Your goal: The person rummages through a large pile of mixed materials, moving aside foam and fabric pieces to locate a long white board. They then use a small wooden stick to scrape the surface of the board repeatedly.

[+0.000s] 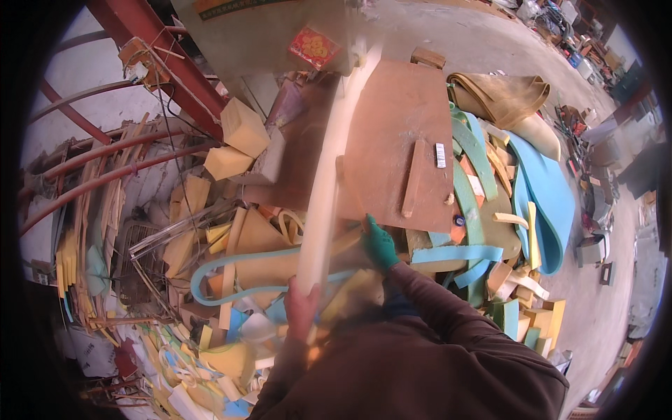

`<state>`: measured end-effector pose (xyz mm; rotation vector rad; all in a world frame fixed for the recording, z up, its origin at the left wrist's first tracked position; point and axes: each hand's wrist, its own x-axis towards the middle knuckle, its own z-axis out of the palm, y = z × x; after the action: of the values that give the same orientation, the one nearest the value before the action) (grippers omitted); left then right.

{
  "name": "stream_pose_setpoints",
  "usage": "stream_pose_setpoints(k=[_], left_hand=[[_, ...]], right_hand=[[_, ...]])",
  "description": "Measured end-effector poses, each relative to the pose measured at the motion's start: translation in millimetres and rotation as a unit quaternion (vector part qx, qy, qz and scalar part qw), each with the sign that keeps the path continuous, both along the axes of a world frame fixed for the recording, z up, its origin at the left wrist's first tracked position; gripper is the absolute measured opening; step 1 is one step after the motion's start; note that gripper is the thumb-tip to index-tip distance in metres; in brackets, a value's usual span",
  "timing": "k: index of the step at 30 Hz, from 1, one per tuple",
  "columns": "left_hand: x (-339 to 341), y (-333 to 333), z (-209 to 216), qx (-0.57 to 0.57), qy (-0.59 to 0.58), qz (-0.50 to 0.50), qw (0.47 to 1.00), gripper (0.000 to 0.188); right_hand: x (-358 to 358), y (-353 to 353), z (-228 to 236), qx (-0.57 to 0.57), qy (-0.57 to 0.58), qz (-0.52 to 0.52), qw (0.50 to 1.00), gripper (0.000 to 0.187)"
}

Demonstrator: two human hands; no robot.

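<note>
A long cream foam strip (pixel 327 168) runs away from me across the brown board table (pixel 392 98) and reaches the grey machine housing (pixel 273 35) at the far end. My bare left hand (pixel 302 308) is closed around the strip's near end. At the table's near edge is my right hand (pixel 380 245), in a green glove, to the right of the strip and apart from it. Its fingers are drawn together, and what they grip is too small to make out. On the board lies a narrow wooden bar (pixel 414 178).
Foam offcuts (pixel 231 357) heap around and below the table. A looped blue foam strip (pixel 238 260) crosses near my left hand. Blue foam sheets (pixel 542 203) and a folded brown sheet (pixel 497 98) lie at the right. A red steel beam (pixel 168 63) slants at the left.
</note>
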<state>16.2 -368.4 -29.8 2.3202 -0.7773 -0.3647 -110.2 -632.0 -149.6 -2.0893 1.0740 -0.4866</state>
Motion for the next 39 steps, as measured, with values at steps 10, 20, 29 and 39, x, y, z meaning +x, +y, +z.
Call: stream_pose_setpoints(k=[10,20,29,39], left_hand=[[0,-50,7,0.001,0.002,-0.005,1.000,0.049],[15,-105,18,0.016,0.015,0.012,1.000,0.052],[36,-154,15,0.010,0.005,0.000,1.000,0.047],[43,-161,7,0.008,0.003,0.009,1.000,0.047]], right_hand=[[15,-28,9,-0.010,-0.071,-0.009,0.997,0.063],[42,-77,2,0.000,-0.099,-0.024,0.995,0.060],[69,-132,9,-0.005,-0.029,-0.028,0.999,0.058],[-4,-36,-2,-0.083,-0.077,0.047,0.992,0.069]])
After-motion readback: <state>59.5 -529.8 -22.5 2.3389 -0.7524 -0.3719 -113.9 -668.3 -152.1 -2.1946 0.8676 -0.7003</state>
